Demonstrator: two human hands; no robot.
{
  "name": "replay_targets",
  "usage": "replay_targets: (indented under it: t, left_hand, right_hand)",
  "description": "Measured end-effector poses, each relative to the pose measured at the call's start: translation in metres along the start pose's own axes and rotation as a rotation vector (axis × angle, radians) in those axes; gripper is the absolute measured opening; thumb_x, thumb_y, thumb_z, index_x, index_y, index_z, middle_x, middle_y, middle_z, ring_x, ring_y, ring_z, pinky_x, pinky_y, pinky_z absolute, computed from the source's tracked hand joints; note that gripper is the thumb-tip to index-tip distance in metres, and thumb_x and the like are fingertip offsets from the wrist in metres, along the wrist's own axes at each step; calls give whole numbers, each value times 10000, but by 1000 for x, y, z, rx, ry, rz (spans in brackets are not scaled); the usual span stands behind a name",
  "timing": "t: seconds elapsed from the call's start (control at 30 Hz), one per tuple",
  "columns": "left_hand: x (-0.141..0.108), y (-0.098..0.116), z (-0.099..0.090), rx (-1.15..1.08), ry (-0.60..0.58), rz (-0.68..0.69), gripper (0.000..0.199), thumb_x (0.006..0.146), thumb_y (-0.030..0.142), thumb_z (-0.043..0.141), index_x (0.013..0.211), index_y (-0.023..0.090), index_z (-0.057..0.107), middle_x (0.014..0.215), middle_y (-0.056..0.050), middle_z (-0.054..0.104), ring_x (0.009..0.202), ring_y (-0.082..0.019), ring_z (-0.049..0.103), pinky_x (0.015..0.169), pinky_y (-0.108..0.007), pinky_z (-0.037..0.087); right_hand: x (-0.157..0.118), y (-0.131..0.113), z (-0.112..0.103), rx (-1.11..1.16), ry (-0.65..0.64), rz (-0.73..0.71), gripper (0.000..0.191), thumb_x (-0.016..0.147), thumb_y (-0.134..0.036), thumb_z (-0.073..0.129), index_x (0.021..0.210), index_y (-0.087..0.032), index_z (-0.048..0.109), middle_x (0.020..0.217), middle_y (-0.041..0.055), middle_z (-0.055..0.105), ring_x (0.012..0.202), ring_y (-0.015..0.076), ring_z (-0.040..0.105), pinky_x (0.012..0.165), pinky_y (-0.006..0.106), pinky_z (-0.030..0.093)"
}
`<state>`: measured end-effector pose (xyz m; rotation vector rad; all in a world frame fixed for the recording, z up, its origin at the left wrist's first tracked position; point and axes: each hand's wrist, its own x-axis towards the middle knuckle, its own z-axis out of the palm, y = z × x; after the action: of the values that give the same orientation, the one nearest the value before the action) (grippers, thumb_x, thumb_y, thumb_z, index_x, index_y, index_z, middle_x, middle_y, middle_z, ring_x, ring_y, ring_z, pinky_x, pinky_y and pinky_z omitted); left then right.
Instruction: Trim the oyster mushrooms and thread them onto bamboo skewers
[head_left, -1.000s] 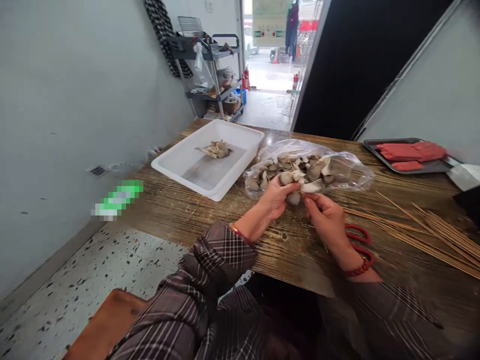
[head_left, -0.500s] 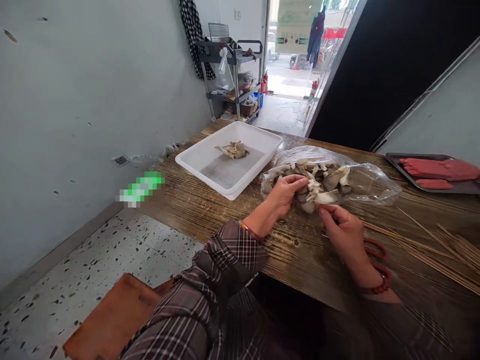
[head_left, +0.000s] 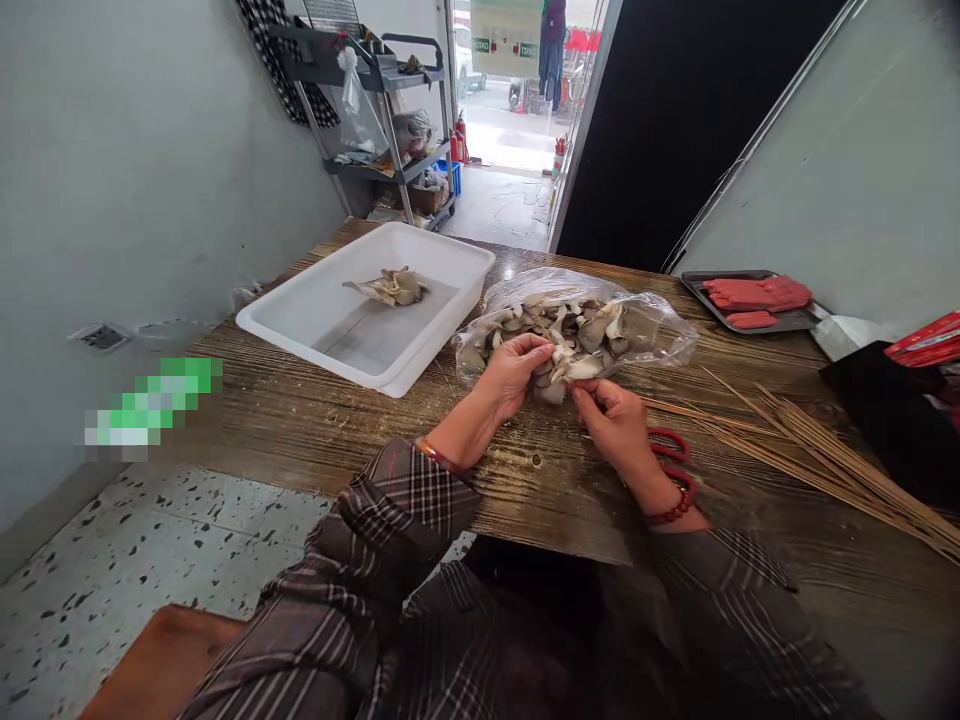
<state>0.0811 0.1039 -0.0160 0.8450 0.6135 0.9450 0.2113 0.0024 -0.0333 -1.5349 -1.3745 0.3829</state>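
My left hand (head_left: 514, 375) pinches a pale cluster of mushrooms (head_left: 574, 365) at the front of a clear plastic bag (head_left: 660, 345). My right hand (head_left: 615, 420) is closed at the cluster's lower right edge, fingertips pressed together on it. More grey-brown mushrooms (head_left: 536, 312) lie in the bag behind my fingers. To the left, a white tray (head_left: 270, 335) holds a small bunch of mushrooms (head_left: 394, 287). Red-handled scissors (head_left: 670, 445) lie partly hidden beside my right wrist.
Thin wooden skewers (head_left: 832, 460) spread across the table's right side. Behind them are a black tray (head_left: 694, 283) with pink-red items (head_left: 757, 292) and a dark box (head_left: 885, 410) with red packets. A shelf cart (head_left: 397, 165) stands beyond the table.
The view has turned to the right, so the scene sits further left and the dark box shows. Both my hands keep their hold on the mushroom cluster.
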Motion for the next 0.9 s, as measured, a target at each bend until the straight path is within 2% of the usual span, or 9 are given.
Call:
replay_targets:
  t: [0.1, 0.23, 0.37, 0.47, 0.6, 0.7, 0.8, 0.9]
  left_hand:
    - [0, 5, 1, 18, -3, -18, 213, 661, 236, 848, 738, 145, 671, 698, 3, 644, 632, -80, 556, 621, -207, 437]
    - [3, 19, -5, 101, 32, 3, 198, 779, 272, 765, 918, 150, 693, 797, -28, 694, 689, -108, 620, 667, -237, 501]
    - [9, 24, -15, 273, 107, 123, 98, 842, 245, 682, 888, 157, 678, 772, -24, 687, 657, -97, 606, 658, -232, 492]
    - [13, 21, -20, 465, 102, 223, 65, 844, 208, 642, 864, 165, 686, 763, -21, 680, 656, -108, 591, 654, -239, 474]
    - [17, 13, -21, 857, 65, 384, 99, 810, 151, 633, 859, 164, 718, 774, -33, 683, 721, -150, 595, 721, -275, 466]
    - [19, 3, -16, 1120, -22, 500, 169, 813, 111, 604, 910, 164, 731, 902, -66, 708, 852, -191, 620, 819, -309, 469]
    - [19, -8, -7, 1322, -146, 548, 243, 863, 117, 552, 1025, 181, 720, 1029, -86, 712, 973, -220, 631, 899, -336, 465]
    - [19, -15, 5, 1535, -191, 588, 265, 907, 152, 517, 1088, 178, 709, 1090, -127, 704, 1042, -269, 617, 925, -375, 454]
  right_hand:
    - [3, -1, -3, 29, 9, 42, 244, 835, -369, 588, 764, -171, 710, 525, -34, 556, 492, 113, 468, 535, 260, 357]
    - [8, 1, -13, 125, 144, 105, 257, 827, -386, 614, 851, -157, 728, 532, -33, 560, 485, 113, 473, 511, 256, 355]
    - [12, 4, -26, 253, 328, 156, 271, 828, -405, 642, 907, -156, 717, 565, -33, 560, 479, 99, 435, 460, 236, 325]
    - [15, 5, -32, 310, 408, 165, 275, 819, -411, 661, 908, -155, 705, 563, -36, 549, 466, 97, 429, 432, 233, 317]
    - [17, 6, -35, 323, 425, 169, 285, 819, -413, 651, 914, -151, 709, 586, -21, 570, 479, 104, 456, 426, 236, 327]
    - [19, 6, -34, 305, 426, 171, 293, 822, -419, 637, 917, -153, 712, 594, -16, 579, 486, 107, 463, 432, 237, 325]
    - [20, 7, -34, 296, 418, 157, 293, 830, -420, 628, 917, -155, 716, 577, -23, 570, 490, 107, 467, 454, 239, 337]
    - [20, 6, -33, 307, 408, 143, 293, 830, -416, 629, 918, -152, 720, 560, -29, 568, 486, 105, 468, 477, 242, 357]
